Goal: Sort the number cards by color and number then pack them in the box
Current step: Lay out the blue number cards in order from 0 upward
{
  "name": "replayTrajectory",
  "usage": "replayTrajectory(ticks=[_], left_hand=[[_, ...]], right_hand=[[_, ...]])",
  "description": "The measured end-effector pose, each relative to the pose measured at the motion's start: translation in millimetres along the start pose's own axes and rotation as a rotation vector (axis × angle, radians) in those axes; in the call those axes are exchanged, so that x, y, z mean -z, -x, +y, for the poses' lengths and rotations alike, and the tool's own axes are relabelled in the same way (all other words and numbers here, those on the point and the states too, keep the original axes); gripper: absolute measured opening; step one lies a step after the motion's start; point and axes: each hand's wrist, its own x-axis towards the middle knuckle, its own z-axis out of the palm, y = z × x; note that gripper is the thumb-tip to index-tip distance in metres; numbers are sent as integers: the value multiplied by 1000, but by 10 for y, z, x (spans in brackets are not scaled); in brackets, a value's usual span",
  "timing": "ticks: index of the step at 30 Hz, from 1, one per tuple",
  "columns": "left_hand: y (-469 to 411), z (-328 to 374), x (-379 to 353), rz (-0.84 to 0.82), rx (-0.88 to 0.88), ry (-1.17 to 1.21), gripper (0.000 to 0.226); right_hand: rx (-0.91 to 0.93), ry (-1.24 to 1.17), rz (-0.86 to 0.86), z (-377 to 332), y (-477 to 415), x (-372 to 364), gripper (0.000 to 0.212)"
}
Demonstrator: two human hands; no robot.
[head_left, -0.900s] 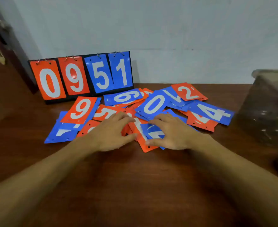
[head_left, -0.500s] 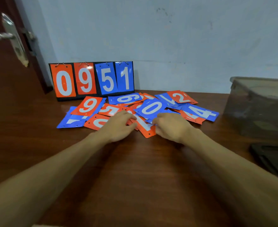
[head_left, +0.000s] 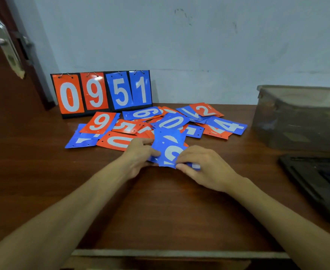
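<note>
Gripping a few blue cards [head_left: 168, 147] between them, a person's left hand [head_left: 140, 155] pinches the cards' left edge and the right hand [head_left: 206, 167] pinches the lower right corner, holding them tilted up just above the wooden table [head_left: 160, 211]. Beyond them, red and blue number cards [head_left: 226, 125] lie in a scattered, overlapping pile. A scoreboard stand [head_left: 102, 92] reading 0951 stands by the wall, and the translucent box [head_left: 300, 121] sits at the right, apart from the pile
</note>
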Motion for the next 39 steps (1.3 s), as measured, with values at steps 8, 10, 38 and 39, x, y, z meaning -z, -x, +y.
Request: replayTrajectory(ticks=[8,10,38,39], left_hand=[[222,7,413,-46,-186,-271,34],[235,-35,495,-43,-182,-275,42],[249,-244,655,312,-565,-992,34],[314,-247,507,248,-565,-888,32]], right_hand=[[-783,-626,-67,-49,-388,25,84],[-784,-647,-176,-91,-458,4,78],[-751,-368,-161,-67,-257,341,24],[-761,-388,-132,-58,-238,347,23]])
